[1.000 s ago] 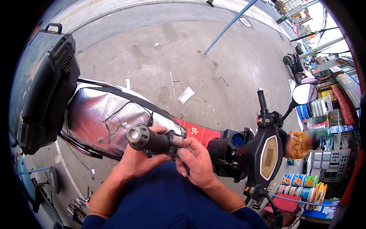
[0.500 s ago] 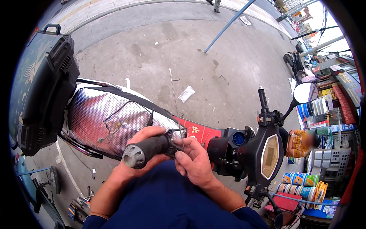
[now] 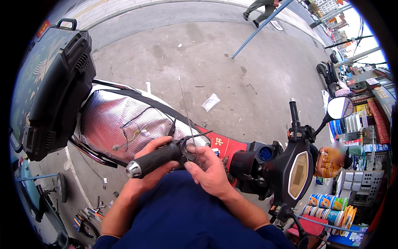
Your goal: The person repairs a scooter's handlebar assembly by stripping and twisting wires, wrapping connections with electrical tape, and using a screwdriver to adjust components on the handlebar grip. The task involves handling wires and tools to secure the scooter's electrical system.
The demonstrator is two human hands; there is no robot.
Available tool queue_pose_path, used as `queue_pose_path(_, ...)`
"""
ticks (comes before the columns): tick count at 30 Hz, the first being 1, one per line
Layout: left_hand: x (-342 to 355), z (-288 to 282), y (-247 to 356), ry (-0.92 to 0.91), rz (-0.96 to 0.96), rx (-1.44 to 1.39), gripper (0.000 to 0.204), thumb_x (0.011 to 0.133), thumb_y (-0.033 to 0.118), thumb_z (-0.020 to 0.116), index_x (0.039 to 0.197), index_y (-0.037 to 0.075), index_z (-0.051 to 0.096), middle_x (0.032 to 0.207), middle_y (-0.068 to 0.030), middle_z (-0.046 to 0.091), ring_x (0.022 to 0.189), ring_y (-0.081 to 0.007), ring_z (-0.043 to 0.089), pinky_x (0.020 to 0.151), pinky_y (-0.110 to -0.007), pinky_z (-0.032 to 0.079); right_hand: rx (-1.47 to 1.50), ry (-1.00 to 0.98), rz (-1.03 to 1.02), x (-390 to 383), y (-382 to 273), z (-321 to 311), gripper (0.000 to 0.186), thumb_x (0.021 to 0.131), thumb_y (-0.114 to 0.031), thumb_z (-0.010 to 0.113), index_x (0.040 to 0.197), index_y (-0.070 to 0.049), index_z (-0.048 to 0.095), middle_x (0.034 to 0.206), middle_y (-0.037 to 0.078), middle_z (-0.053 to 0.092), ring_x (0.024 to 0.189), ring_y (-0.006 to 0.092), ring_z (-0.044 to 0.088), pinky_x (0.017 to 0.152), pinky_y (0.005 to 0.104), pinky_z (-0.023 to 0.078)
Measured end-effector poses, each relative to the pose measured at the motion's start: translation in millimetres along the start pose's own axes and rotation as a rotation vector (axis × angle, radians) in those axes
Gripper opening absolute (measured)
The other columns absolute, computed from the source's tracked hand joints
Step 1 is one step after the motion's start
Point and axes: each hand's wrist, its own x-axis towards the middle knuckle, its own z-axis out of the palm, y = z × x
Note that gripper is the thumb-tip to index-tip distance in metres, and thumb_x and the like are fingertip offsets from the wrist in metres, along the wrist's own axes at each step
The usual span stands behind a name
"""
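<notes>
My left hand (image 3: 148,181) is closed around a black handlebar grip (image 3: 152,161) with a silver end cap, lying nearly level in front of my body. A dark housing (image 3: 187,154) forms its inner end, and a short black cable (image 3: 202,134) sticks out there to the right. At this housing my right hand (image 3: 213,174) pinches a thin metal rod (image 3: 186,103), which rises away from me above the scooter. Its lower end is hidden by my fingers. Beneath lies the scooter seat, covered with silver quilted foil (image 3: 110,114); loose wires (image 3: 141,132) rest on it.
The scooter's dashboard (image 3: 299,174), other grip (image 3: 294,114) and mirror (image 3: 340,108) stand to the right. A black top box (image 3: 62,95) is at the left. Ahead stands a blue pole (image 3: 261,29), with a walking person (image 3: 262,10) behind. Tools (image 3: 97,211) lie lower left; wire spools (image 3: 329,201) stand right.
The grip has turned, so its end cap faces further left and its side shows. The black cable now sticks out plainly at the housing. The walking person has come further into view.
</notes>
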Motion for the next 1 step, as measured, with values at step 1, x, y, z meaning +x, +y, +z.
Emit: queue_pose_path(1, 0.1, -0.6, 0.0, 0.002, 0.001, -0.002, 0.062, 0.073, 0.006, 0.08, 0.129, 0.006, 0.053, 0.102, -0.0106, 0.066, 0.091, -0.0151, 0.063, 0.08, -0.03, 0.053, -0.031, -0.021, -0.012, 2.6, 1.7, 0.8, 0.035, 0.092, -0.01, 0.064, 0.122, 0.0, 0.048, 0.092, 0.002, 0.06, 0.074, 0.0037, 0.052, 0.065, 0.0185, 0.042)
